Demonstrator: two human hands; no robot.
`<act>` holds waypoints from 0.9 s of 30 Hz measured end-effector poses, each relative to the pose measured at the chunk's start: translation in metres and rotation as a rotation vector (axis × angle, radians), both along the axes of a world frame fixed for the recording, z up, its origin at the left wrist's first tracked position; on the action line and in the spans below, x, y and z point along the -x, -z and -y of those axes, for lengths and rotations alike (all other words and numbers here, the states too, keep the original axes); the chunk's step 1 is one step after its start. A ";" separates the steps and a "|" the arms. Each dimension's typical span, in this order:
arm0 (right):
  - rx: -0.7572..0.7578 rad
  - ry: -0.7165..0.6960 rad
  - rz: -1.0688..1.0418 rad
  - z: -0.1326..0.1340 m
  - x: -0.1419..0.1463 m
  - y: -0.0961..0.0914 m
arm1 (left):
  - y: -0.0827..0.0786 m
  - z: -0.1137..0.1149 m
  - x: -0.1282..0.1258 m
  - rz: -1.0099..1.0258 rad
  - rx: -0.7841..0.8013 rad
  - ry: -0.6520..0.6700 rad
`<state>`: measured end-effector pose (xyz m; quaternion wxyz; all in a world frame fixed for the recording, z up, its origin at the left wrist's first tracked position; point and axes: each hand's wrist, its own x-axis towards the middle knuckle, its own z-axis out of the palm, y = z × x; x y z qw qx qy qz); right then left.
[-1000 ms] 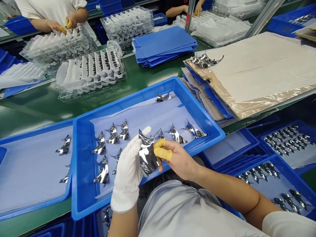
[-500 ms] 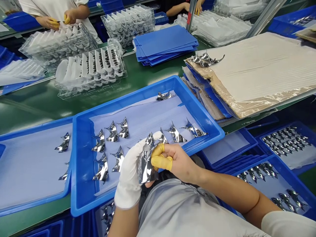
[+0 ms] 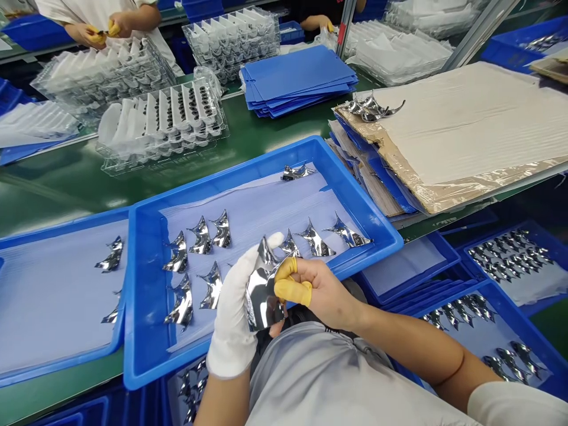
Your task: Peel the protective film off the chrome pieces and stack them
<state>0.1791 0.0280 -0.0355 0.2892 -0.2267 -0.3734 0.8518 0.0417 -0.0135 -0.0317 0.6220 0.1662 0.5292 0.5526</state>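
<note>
A shiny chrome part (image 3: 261, 299) with pointed, curved ends is held between my two hands, above the front edge of a blue tray (image 3: 148, 370). My left hand (image 3: 233, 316), in a white glove, is closed around the part's left side and back. My right hand (image 3: 310, 290) wears yellow finger cots and pinches the part's right edge; its fingertips partly cover that edge. Similar chrome parts lie in the tray on a pale liner sheet (image 3: 248, 207), such as one (image 3: 315, 239) at the right and another (image 3: 180, 302) at the left.
A second blue tray (image 3: 53, 367) adjoins at left. Behind are clear plastic boxes (image 3: 164, 124), blue sheets (image 3: 297, 77) and cardboard (image 3: 470, 130) with chrome parts on top. Lower trays (image 3: 510, 296) of parts stand at right. Co-workers' hands (image 3: 104, 32) show across the bench.
The chrome part has turned slightly in my hands, and its reflections differ. My right fingers have shifted a little to the right. Across the bench, a co-worker's hands have moved.
</note>
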 end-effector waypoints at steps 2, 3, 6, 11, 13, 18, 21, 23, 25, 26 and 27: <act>-0.039 -0.026 -0.041 -0.002 -0.001 0.006 | -0.001 0.004 0.003 -0.104 -0.113 -0.053; -0.073 -0.029 -0.057 -0.003 -0.002 0.009 | -0.001 0.006 0.005 -0.183 -0.179 -0.082; -0.176 0.009 -0.082 -0.006 -0.002 0.020 | 0.002 0.010 0.009 -0.406 -0.412 -0.146; -0.206 0.021 -0.099 -0.008 0.001 0.029 | 0.007 0.018 0.008 -0.519 -0.556 -0.152; -0.214 0.023 -0.091 -0.008 0.001 0.031 | 0.006 0.020 0.007 -0.541 -0.561 -0.158; -0.362 0.076 -0.054 -0.011 -0.005 0.033 | 0.002 0.021 0.006 -0.570 -0.532 -0.156; -0.658 0.157 -0.004 -0.013 -0.010 0.030 | 0.002 0.019 0.006 -0.536 -0.464 -0.174; -0.815 0.183 0.036 -0.013 -0.012 0.026 | 0.003 0.017 0.007 -0.498 -0.443 -0.180; -0.853 0.176 0.080 -0.011 -0.013 0.022 | 0.005 0.015 0.009 -0.445 -0.426 -0.171; -0.840 0.168 0.098 -0.011 -0.013 0.020 | 0.006 0.014 0.010 -0.408 -0.408 -0.160; -0.816 0.157 0.118 -0.010 -0.013 0.018 | 0.007 0.014 0.012 -0.366 -0.379 -0.148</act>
